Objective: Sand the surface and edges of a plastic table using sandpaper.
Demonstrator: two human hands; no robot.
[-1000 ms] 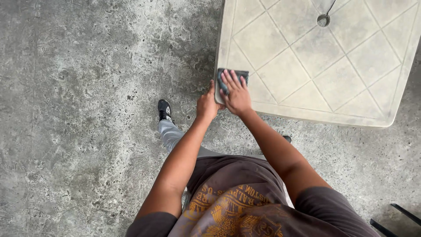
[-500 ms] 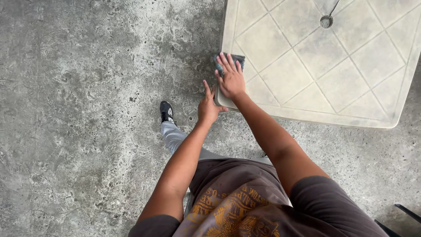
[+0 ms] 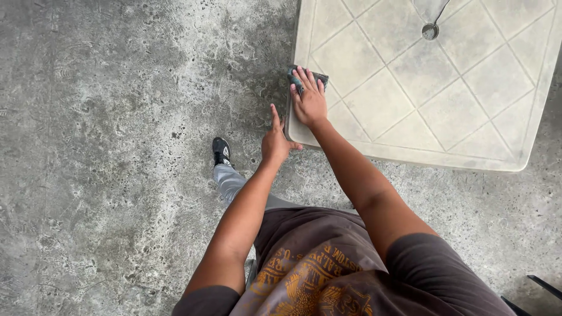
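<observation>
— What is seen at the far left of the table (image 3: 445, 88)?

— A mottled grey concrete floor (image 3: 105, 117) is shown there. Nearer the table's left edge, a black shoe (image 3: 221, 151) and a grey trouser leg (image 3: 231, 182) are planted on it, just short of the table's near-left corner.

— And the hands?

— The left hand (image 3: 275, 139) is held at that near-left corner, fingers straight and close together, the thumb stretched towards the table's edge. Nothing is gripped by it; whether the edge is actually touched cannot be told. Just beyond it, the right hand (image 3: 309, 96) is laid flat on the tabletop, fingers spread and pressed down on a dark grey cloth (image 3: 300, 79).

— Where is the cloth placed?

— It is bunched under the right palm at the table's left edge, a little way up from the near corner. Only its far end and corners are seen past the fingertips.

— What is shown further right?

— The pale, weathered tabletop is marked with a raised diamond grid. A small round hole (image 3: 430, 31) is set in the top near the upper frame edge, well apart from the cloth. Below the table, a brown printed shirt (image 3: 328, 269) is worn by the person, and a thin dark object (image 3: 535, 289), too cropped to identify, is caught at the lower right.
</observation>
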